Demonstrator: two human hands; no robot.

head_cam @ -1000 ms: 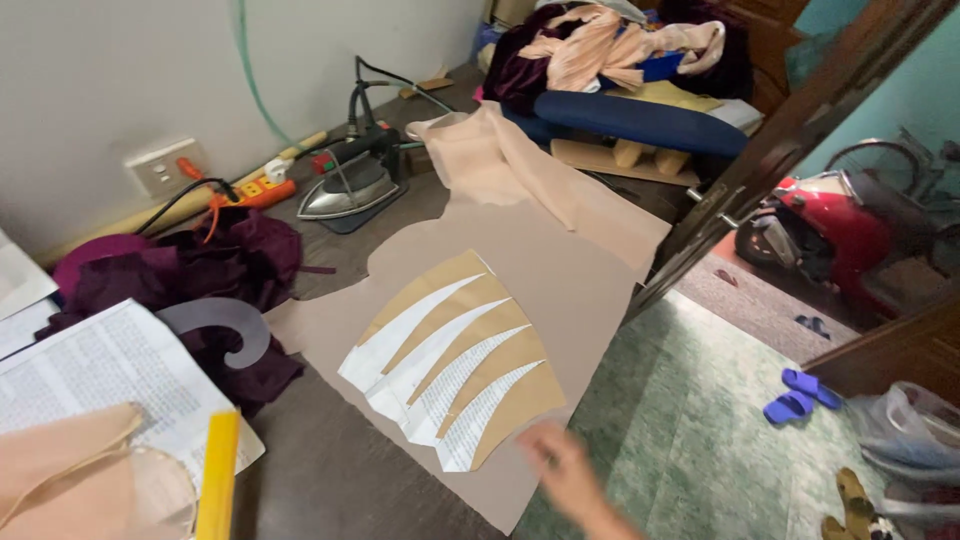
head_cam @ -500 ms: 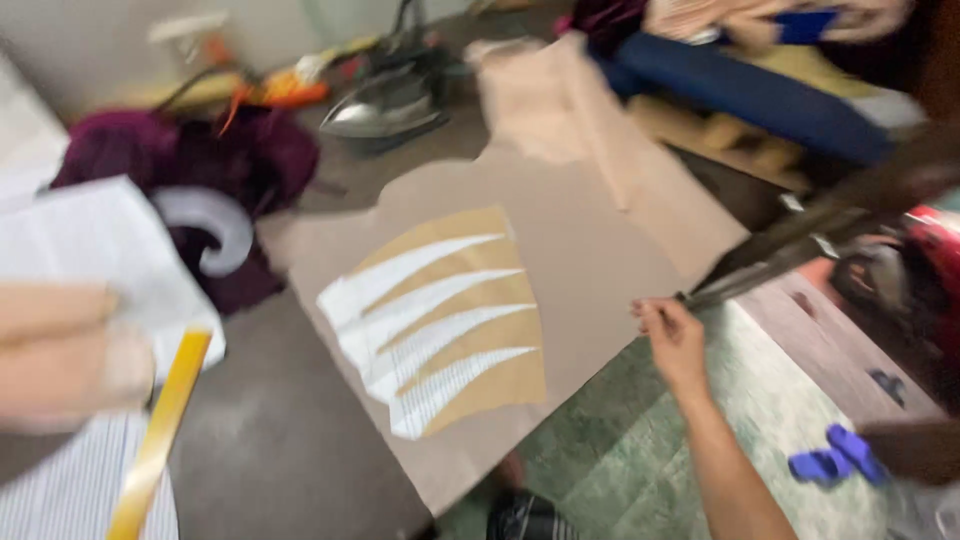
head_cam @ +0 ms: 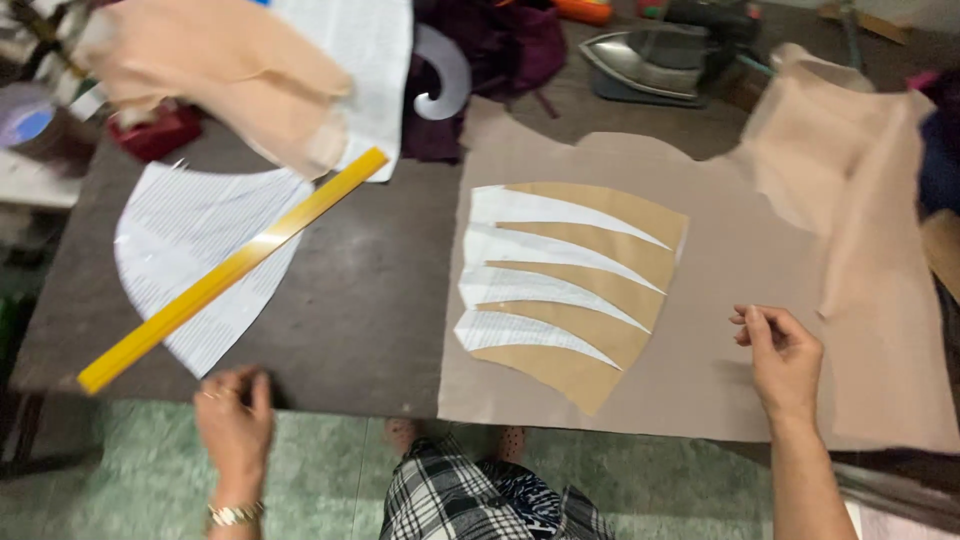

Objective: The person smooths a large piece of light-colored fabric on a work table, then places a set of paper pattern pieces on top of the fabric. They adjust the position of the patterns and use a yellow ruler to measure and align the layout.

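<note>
Your left hand (head_cam: 233,408) rests flat, fingers apart, on worktop (head_cam: 370,290) edge nr yellow ruler (head_cam: 232,270). Your right hand (head_cam: 782,358): grip pinched together, on beige fabric (head_cam: 740,270) beside brown pattern piece (head_cam: 570,280). Iron (head_cam: 650,62) at back.

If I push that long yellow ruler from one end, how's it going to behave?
The yellow ruler looks straight and rigid, so it would probably stay stiff rather than bend. It lies partly on the printed paper pattern, so it may drag that sheet along. Pushed at one end, it likely pivots across the dark table instead of sliding straight.
</note>
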